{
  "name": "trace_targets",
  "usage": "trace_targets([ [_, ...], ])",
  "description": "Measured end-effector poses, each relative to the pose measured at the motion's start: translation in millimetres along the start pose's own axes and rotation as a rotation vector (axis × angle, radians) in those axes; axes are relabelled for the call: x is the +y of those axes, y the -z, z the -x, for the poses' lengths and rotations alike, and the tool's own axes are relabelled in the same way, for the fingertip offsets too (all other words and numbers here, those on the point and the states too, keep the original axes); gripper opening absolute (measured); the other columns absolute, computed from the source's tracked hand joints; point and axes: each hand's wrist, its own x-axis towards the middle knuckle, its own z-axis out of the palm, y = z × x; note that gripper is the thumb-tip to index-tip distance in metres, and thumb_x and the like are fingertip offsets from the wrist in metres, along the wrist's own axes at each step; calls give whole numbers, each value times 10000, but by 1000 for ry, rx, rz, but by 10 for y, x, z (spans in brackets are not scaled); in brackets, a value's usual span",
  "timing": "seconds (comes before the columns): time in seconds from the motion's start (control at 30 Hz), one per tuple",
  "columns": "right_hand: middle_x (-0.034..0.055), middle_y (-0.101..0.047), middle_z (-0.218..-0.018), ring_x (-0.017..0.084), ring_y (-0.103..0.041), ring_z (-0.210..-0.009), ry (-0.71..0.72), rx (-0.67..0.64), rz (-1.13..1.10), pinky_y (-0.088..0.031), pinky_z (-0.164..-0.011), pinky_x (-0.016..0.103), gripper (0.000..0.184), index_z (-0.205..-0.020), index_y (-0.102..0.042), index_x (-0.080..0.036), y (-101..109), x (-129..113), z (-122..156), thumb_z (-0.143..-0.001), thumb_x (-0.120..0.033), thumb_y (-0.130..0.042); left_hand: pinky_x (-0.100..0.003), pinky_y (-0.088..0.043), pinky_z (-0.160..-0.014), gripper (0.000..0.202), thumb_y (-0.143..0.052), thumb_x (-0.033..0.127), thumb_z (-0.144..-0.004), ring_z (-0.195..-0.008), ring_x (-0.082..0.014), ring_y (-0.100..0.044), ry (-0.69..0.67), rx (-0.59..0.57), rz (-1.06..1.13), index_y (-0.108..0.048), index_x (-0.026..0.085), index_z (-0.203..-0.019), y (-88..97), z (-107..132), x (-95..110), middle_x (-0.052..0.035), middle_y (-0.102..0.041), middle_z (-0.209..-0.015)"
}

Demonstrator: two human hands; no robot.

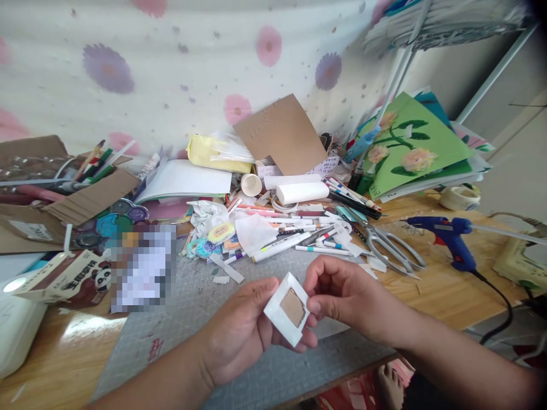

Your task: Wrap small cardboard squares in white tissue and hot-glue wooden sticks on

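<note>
Your hands share a small white-bordered square (292, 309) above the grey cutting mat (162, 341).
In the head view, your left hand (245, 330) cradles its left side and underside, while your right hand (348, 296) pinches its right corner. The mat lies on a wooden counter (444, 299) crowded with pens (280, 247) and a blue glue gun (450, 232); flowered cloth (183, 74) hangs behind.

Left hand (245, 324) and right hand (348, 296): both bare, 5-fingered. 2 forearms (453, 356): bare over the visible length. Below the near edge of the table (444, 285): 1 bare foot (390, 388), toes exposed; adjoining plain black cloth (431, 393), apparently clothing, cut indeterminable.
</note>
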Motion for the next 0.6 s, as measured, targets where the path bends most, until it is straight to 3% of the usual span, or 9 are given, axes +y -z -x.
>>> trace_targets([
  [0.17,-17,-609,-676,126,-582,-641,69,54,139,-448,-631,271,192,-791,-535,-192,-56,17,57,-825,-340,-652,-300,-512,-617,219,-572,367,-821,-687,-233,-716,-1,-21,51,-622,158,-863,-9,29,33,-116,-741,-789],
  [0.27,0,-594,-717,141,-556,-680,143,131,385,-442,-646,280,161,-805,-562,-196,26,4,84,-878,-340,-560,-315,-510,-646,176,-579,320,-805,-733,-249,-714,-21,-21,71,-592,177,-906,-6,39,62,-121,-738,-827],
  [0.47,33,-644,-794,175,-596,-719,181,426,1038,-474,-634,289,161,-901,-602,-205,658,-101,188,-900,-315,-485,-390,-537,-712,259,-609,286,-762,-837,-299,-704,-134,45,169,-620,200,-1006,54,40,126,-105,-731,-951],
  [0.6,52,-660,-777,202,-598,-725,141,383,1258,-448,-649,315,154,-812,-661,-196,1002,-208,291,-857,-237,-520,-400,-550,-726,260,-590,252,-763,-882,-317,-695,-149,114,211,-661,188,-1005,96,47,161,-113,-738,-961],
])
